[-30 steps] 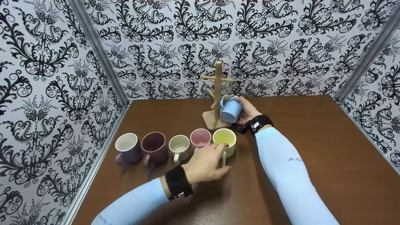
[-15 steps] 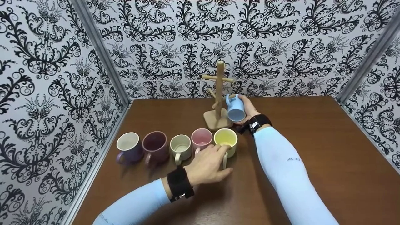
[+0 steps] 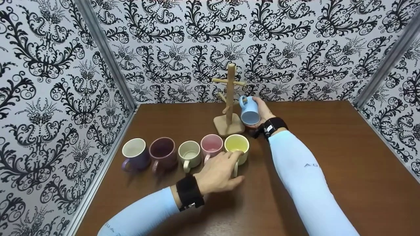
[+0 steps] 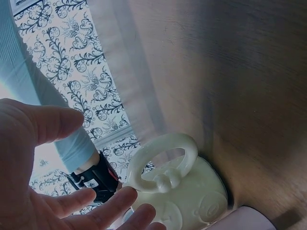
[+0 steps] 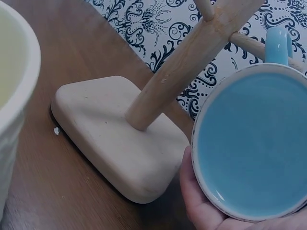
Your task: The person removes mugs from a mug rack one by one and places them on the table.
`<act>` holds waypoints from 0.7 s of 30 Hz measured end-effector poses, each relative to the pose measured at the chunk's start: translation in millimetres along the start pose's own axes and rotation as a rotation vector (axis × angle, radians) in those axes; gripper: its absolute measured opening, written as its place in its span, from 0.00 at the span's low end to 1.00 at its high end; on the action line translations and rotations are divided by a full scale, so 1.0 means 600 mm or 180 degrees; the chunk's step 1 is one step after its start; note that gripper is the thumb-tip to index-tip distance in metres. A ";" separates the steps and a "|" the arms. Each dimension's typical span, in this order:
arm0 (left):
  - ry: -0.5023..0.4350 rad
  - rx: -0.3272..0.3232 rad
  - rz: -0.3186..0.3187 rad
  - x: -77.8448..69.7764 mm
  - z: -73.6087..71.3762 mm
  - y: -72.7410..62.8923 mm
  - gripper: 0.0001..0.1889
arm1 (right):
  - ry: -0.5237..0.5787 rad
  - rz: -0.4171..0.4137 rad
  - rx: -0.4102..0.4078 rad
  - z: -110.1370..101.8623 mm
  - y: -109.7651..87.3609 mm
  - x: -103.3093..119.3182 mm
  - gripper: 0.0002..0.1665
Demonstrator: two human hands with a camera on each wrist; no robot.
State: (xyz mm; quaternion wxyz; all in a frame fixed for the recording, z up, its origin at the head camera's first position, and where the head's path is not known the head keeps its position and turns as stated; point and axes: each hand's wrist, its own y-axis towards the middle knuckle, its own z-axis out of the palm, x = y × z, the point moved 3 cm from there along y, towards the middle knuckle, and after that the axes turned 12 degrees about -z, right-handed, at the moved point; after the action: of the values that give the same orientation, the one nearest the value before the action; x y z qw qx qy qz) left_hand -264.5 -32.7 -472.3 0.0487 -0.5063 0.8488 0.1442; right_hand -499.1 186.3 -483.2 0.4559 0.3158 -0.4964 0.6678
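Note:
My right hand holds a light blue mug by its body, tilted with one round end toward me. Its handle is at the outer end of a low peg on the wooden mug tree; in the right wrist view the peg shows on both sides of that handle. My left hand is spread with relaxed fingers over the front of a pale yellow mug, fingertips near its rim. In the left wrist view the yellow mug's handle stands just past those fingers, with nothing gripped.
Left of the yellow mug stand a pink mug, a cream mug, a maroon mug and a purple mug in a row on the brown table. Patterned walls enclose the table at back and sides.
My right hand has moved the blue mug to the right and slightly up, away from the tree's post, its handle shifting toward the peg's end. My left hand has stayed almost still.

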 end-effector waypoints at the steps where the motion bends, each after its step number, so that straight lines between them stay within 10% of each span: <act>1: -0.0001 -0.0003 0.0005 0.000 0.000 0.000 0.38 | -0.0020 -0.0012 -0.0020 0.000 -0.005 0.002 0.46; 21: 0.0119 -0.0001 0.0023 -0.005 -0.001 0.004 0.36 | 0.0002 -0.0095 -0.0075 -0.020 -0.032 0.021 0.43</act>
State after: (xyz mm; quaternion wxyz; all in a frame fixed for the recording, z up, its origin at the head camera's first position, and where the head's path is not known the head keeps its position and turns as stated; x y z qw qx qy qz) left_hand -265.3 -29.5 -470.4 0.0322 -0.5059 0.8513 0.1351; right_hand -486.1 203.2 -468.5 0.4696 0.3176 -0.4994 0.6551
